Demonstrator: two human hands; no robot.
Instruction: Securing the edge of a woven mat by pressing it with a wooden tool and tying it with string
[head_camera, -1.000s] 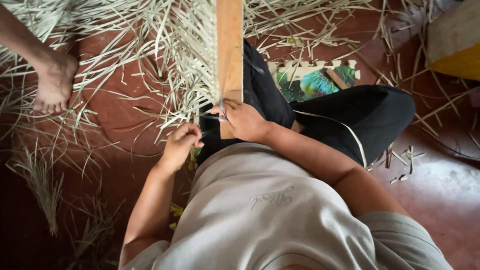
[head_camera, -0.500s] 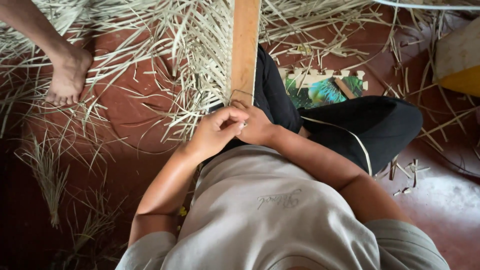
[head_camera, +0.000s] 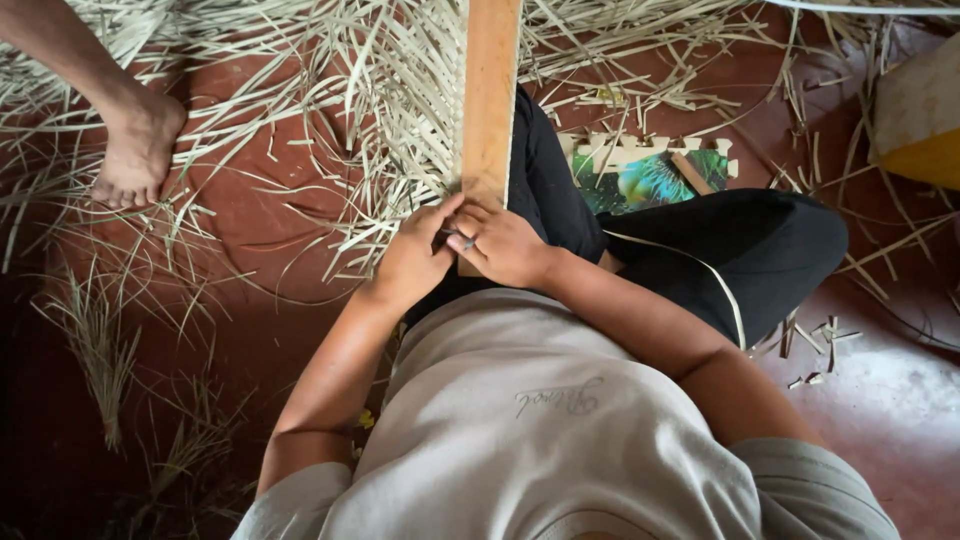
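Note:
A long wooden plank (head_camera: 489, 95) runs away from me over my lap, with pale dried leaf strips (head_camera: 400, 120) fanning out to its left. My left hand (head_camera: 415, 255) and my right hand (head_camera: 500, 243) meet at the plank's near end, fingers curled and pinching the ends of the strips against the wood. A thin pale strip (head_camera: 715, 280) trails over my right thigh in black trousers (head_camera: 720, 250). What lies between the fingers is mostly hidden.
Another person's bare foot (head_camera: 135, 150) stands at the upper left on the red floor (head_camera: 270, 320). Loose strips litter the floor. A green patterned foam mat (head_camera: 650, 175) lies beyond my knee. A yellow and white object (head_camera: 920, 120) sits at the right edge.
My left hand has come up from beside my lap and joined the right hand at the plank's end. The view has shifted slightly; the other person's foot appears further right.

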